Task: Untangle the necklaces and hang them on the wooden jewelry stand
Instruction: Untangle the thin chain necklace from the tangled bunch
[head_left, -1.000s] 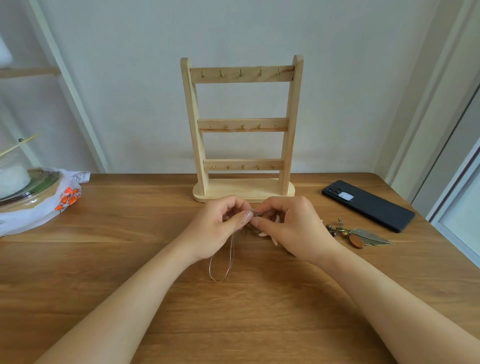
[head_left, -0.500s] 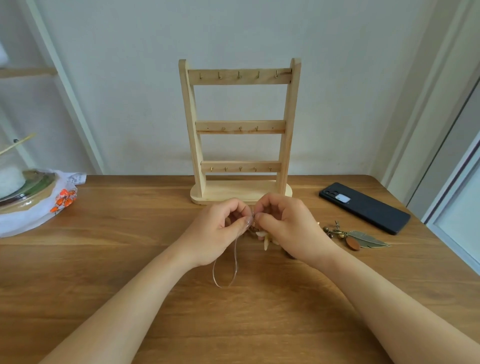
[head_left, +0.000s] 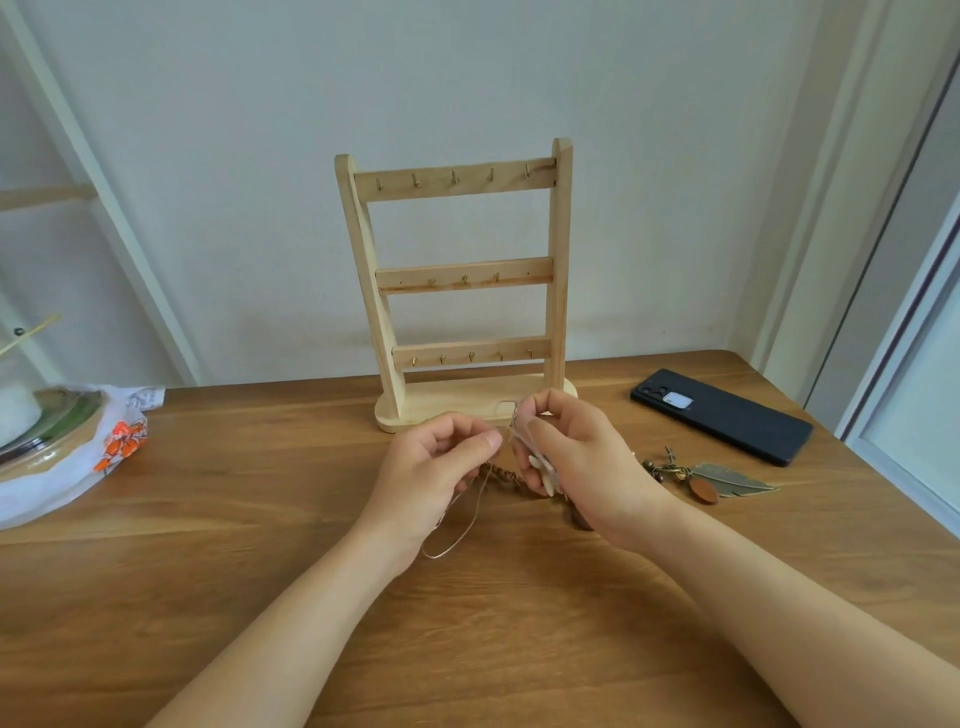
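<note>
While both hands work close together just above the wooden table (head_left: 260, 545), the tangled necklaces (head_left: 511, 467) sit between them, right in front of the base of the wooden jewelry stand (head_left: 462, 273). The left hand (head_left: 431, 473) has its fingers curled, and its thumb presses against the forefinger to pinch a thin pale cord (head_left: 457, 525). From that pinch the cord drops in a long narrow loop that ends on the table beside the left wrist. The right hand (head_left: 587, 457) sits slightly higher and pinches the upper part of the same cord between thumb and forefinger, with its other fingers folded in. The two pinches are very near each other, almost touching. A few pale pendants (head_left: 543, 475) dangle against the right hand's fingers. A braided brown strand (head_left: 501, 475) runs low between the hands and passes under the right one (where it ends is hidden by the palm).

The stand is upright at the far side of the table, close to the wall, with three crossbars that carry small metal hooks (head_left: 454, 176). On the table to the right of the right hand lies a metal feather pendant (head_left: 732, 480) with a brown oval charm; I cannot tell whether it joins the tangle. Beyond it, a black phone (head_left: 727, 418) lies face down. At the table's left edge sits a white plastic bag (head_left: 62, 483) with orange print.
</note>
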